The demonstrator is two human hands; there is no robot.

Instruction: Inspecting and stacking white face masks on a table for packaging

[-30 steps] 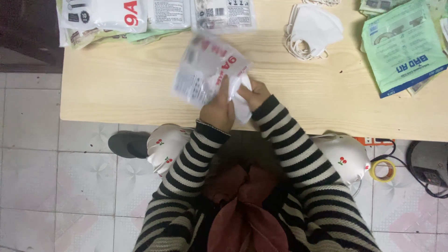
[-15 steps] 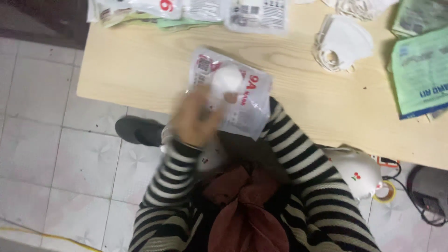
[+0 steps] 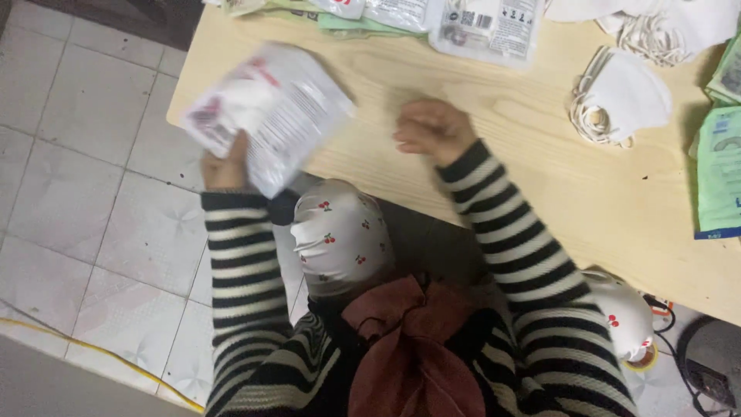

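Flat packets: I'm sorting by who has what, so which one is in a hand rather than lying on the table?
The white packet gripped in the left hand, raised at the table's left end. The other packets lie untouched along the far edge.

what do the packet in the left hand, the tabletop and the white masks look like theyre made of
Packet in the left hand: likely thin glossy plastic film, since it bends and shows a soft sheen; motion blur leaves this open.
Tabletop: pale wood or wood-look laminate, matt, with fine straight grain lines.
White masks: seemingly soft matt nonwoven fabric, folded, with looped elastic cords.
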